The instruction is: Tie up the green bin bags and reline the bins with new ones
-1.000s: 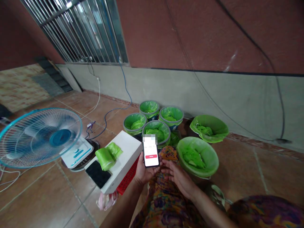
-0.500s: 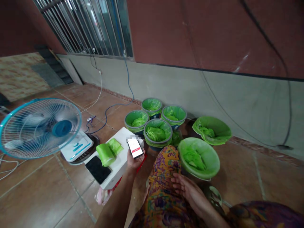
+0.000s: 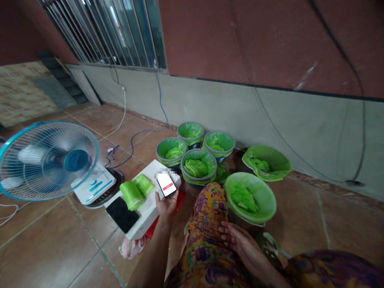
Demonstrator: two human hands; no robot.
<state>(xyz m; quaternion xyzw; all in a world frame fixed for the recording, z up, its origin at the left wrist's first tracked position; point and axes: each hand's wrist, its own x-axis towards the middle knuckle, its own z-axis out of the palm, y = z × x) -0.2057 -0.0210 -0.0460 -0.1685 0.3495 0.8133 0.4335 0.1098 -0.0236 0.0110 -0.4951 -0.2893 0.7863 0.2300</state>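
A smartphone [image 3: 167, 185] with a lit white screen and a red button lies in my left hand [image 3: 166, 204], held above the end of a white box. My right hand [image 3: 237, 239] rests on my patterned trouser leg [image 3: 208, 216], palm turned inward, fingers loosely stretched and holding nothing. On the white box [image 3: 150, 208] lie a roll of green plastic bags [image 3: 132, 195] and a dark-screened device [image 3: 123, 214]. Right of my knee stands a bucket lined with a green bag [image 3: 251, 198].
Several more bins with green liners [image 3: 199, 165] stand by the wall, and another green-lined bin [image 3: 266, 163] is farther right. A blue floor fan [image 3: 49, 160] is at the left. A blue cable [image 3: 133, 140] crosses the tiled floor. Pink plastic [image 3: 132, 247] lies beside the box.
The phone and my left hand have shifted slightly left, and the phone has tilted a little. My right hand stays on my leg, moved only slightly right. The view has shifted slightly.
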